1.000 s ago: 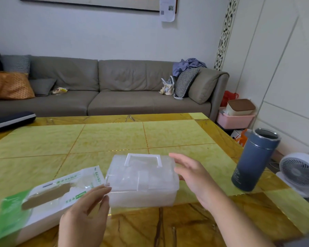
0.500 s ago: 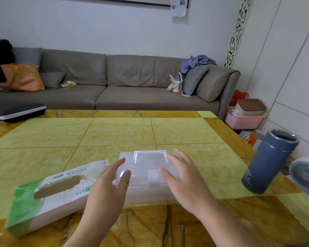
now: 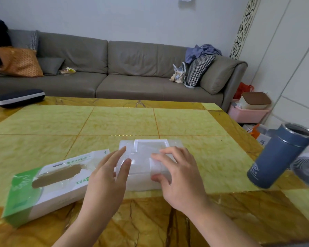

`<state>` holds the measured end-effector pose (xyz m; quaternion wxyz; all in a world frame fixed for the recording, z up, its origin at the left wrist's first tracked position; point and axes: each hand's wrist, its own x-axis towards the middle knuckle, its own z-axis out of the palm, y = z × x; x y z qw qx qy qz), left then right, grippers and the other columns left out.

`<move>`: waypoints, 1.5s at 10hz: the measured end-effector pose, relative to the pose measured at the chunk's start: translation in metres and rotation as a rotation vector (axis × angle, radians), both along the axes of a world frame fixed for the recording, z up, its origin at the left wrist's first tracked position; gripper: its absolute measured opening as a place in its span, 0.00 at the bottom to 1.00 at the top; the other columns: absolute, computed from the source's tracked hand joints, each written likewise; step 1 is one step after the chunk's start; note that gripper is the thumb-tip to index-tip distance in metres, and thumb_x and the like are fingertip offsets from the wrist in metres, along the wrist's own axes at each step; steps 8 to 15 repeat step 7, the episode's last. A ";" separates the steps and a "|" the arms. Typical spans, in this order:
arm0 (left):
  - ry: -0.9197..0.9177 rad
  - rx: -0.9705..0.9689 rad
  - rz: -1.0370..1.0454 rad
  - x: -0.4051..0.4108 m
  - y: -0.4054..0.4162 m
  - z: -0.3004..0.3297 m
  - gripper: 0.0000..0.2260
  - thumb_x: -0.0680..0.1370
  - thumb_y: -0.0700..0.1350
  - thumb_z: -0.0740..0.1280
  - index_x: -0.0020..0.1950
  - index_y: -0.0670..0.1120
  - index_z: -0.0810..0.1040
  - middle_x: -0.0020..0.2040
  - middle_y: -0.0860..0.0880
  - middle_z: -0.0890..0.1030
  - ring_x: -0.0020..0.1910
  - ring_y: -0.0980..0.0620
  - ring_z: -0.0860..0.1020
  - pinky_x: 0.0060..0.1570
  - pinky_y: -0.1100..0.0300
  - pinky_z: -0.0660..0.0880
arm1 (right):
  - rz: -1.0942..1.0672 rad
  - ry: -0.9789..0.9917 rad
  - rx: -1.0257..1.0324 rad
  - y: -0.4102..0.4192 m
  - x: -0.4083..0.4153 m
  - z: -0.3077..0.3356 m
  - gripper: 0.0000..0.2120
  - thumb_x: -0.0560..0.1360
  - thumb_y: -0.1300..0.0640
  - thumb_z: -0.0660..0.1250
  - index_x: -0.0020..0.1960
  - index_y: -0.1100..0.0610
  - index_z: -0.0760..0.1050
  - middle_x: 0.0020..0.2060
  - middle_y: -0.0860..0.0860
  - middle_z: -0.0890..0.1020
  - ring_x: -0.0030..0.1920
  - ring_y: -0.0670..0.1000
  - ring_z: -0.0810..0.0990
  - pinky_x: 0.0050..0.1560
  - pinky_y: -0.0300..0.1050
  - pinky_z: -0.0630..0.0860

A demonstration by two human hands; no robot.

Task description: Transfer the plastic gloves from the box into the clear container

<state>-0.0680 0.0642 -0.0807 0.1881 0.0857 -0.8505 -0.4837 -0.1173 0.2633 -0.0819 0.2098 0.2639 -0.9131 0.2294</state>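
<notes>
Your left hand (image 3: 105, 177) rests its straight, relaxed fingers against the left end of the clear plastic lidded container (image 3: 143, 163), its grip wide and holding nothing. Your right hand (image 3: 178, 175) lies on the container's front right, thumb curled onto the front latch and fingers on the closed lid, so that grip holds the container. The green-and-white cardboard glove box (image 3: 48, 186) lies just left of it on the yellow marble worktop (image 3: 114, 122). A blue metal flask (image 3: 278, 155) stands well to the right.
</notes>
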 end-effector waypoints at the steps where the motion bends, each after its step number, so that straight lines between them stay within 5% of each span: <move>1: 0.031 -0.043 0.066 0.004 -0.014 0.004 0.19 0.82 0.58 0.61 0.73 0.63 0.71 0.67 0.60 0.74 0.60 0.62 0.75 0.56 0.58 0.74 | -0.002 0.001 -0.019 0.001 -0.001 -0.003 0.22 0.73 0.47 0.78 0.66 0.44 0.80 0.60 0.40 0.74 0.64 0.48 0.72 0.68 0.47 0.71; 2: -0.216 -0.385 0.195 0.010 -0.040 -0.002 0.21 0.83 0.56 0.58 0.77 0.61 0.63 0.76 0.52 0.63 0.75 0.46 0.61 0.72 0.46 0.64 | -0.004 -0.001 -0.034 0.002 -0.005 -0.007 0.21 0.75 0.47 0.77 0.68 0.43 0.79 0.62 0.40 0.74 0.67 0.47 0.70 0.73 0.46 0.66; 3: -0.409 -0.528 0.137 0.012 -0.063 -0.017 0.21 0.83 0.56 0.55 0.78 0.62 0.61 0.80 0.52 0.57 0.77 0.43 0.59 0.76 0.46 0.57 | 0.002 -0.020 -0.060 -0.001 -0.008 -0.011 0.21 0.78 0.47 0.74 0.70 0.42 0.78 0.66 0.38 0.72 0.71 0.46 0.66 0.76 0.47 0.61; 5: -0.271 -0.555 -0.054 0.010 -0.091 -0.030 0.19 0.83 0.56 0.59 0.75 0.67 0.66 0.79 0.57 0.60 0.77 0.50 0.59 0.78 0.48 0.53 | -0.002 -0.062 -0.071 -0.002 -0.008 -0.008 0.22 0.78 0.46 0.74 0.71 0.41 0.76 0.68 0.37 0.70 0.73 0.43 0.62 0.77 0.50 0.61; 7: -0.071 -0.475 -0.071 0.012 -0.096 -0.027 0.20 0.81 0.54 0.65 0.72 0.69 0.69 0.77 0.64 0.59 0.78 0.56 0.56 0.77 0.47 0.58 | 0.015 -0.135 -0.052 -0.001 0.000 0.013 0.26 0.81 0.43 0.68 0.77 0.39 0.68 0.76 0.34 0.59 0.80 0.39 0.48 0.82 0.51 0.56; 15: -0.071 -0.475 -0.071 0.012 -0.096 -0.027 0.20 0.81 0.54 0.65 0.72 0.69 0.69 0.77 0.64 0.59 0.78 0.56 0.56 0.77 0.47 0.58 | 0.015 -0.135 -0.052 -0.001 0.000 0.013 0.26 0.81 0.43 0.68 0.77 0.39 0.68 0.76 0.34 0.59 0.80 0.39 0.48 0.82 0.51 0.56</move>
